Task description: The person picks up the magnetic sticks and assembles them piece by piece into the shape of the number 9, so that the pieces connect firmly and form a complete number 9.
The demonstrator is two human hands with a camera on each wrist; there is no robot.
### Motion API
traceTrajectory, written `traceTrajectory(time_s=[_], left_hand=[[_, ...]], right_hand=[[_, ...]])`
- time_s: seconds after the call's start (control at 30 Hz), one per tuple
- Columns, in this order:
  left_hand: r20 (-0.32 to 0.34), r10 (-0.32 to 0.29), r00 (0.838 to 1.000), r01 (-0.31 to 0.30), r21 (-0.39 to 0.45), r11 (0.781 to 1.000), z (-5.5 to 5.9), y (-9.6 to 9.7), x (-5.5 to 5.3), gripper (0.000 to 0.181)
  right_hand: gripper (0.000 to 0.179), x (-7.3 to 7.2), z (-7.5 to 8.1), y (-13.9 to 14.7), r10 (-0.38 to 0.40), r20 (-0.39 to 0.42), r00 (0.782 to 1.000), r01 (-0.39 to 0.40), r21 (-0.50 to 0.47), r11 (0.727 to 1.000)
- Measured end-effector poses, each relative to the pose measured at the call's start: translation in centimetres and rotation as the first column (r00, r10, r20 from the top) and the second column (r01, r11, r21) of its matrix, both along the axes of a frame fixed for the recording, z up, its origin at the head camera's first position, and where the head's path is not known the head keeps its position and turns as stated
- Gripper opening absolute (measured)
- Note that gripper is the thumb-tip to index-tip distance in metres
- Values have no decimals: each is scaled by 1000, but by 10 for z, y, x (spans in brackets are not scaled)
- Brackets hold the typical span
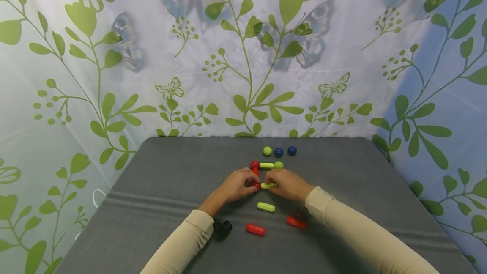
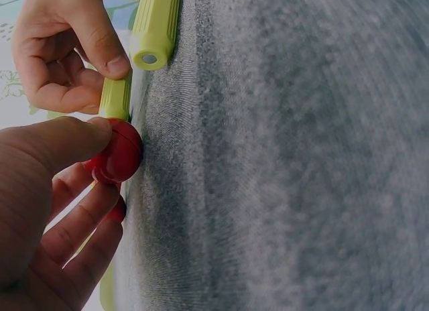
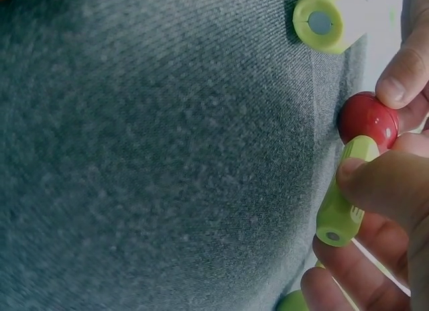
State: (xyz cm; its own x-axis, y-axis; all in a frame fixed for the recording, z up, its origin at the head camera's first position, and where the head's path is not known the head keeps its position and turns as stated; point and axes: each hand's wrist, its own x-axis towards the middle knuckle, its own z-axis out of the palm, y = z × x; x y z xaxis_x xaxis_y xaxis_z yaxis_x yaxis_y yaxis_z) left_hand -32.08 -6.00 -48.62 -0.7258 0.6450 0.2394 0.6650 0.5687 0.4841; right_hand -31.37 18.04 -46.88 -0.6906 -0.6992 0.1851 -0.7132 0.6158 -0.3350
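My left fingers [image 2: 80, 217] pinch a red ball [image 2: 123, 150], and my right fingers [image 3: 355, 272] pinch a green stick [image 3: 340, 214] just to its right. Over the desk [image 1: 152, 172], the stick lies sideways, pointing at my left fingers, its left end touching the ball.

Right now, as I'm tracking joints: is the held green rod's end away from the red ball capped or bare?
Bare: in the right wrist view, the green rod shows its grey tip uncovered.

Left hand [image 1: 240, 184]: thumb and fingers pinch the red ball [image 2: 120, 153]
Right hand [image 1: 288, 183]: beside the red ball, thumb and fingers pinching
Forearms [image 1: 180, 242]: sleeved, slanted inward toward it
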Motion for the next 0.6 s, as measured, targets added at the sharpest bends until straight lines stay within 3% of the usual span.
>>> traceTrajectory(time_s=[0.13, 0.3, 0.6], left_hand=[[5, -10, 1000, 9, 13, 1000, 1, 0, -1, 19], [-3, -7, 1000, 7, 24, 1000, 2, -1, -3, 17], [-15, -11, 1000, 10, -38, 999, 6, 2, -3, 18]], right_hand=[[20, 1, -2, 5, 1, -38, 999, -1, -8, 1000], [19, 10, 2, 18, -52, -54, 997, 53, 23, 998], [17, 59, 5, 47, -111, -1, 994, 111, 53, 992]])
